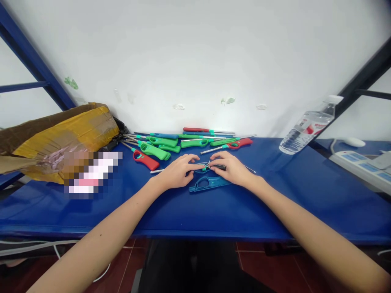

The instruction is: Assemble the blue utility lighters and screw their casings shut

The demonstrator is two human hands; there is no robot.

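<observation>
A blue lighter body with its inner parts exposed (pixel 201 167) lies between my hands near the middle of the blue table. My left hand (pixel 180 171) rests on its left part, index finger stretched toward the small green piece, a metal tube showing at the left. Thumb and fingertips of my right hand (pixel 229 167) are pinched on a small black part (pixel 218 167) at the other side. Just below lies a loose blue half shell (pixel 205 184) with a finger loop, its right end by my right hand. A thin metal rod (pixel 251 169) shows right of that hand.
Several green, red and blue long lighters (pixel 155 151) lie along the white wall. An open cardboard box (pixel 67 138) with yellow tape is at the left, beside a pixelated patch. A tilted water bottle (pixel 308 128) and a power strip (pixel 360 165) are at the right.
</observation>
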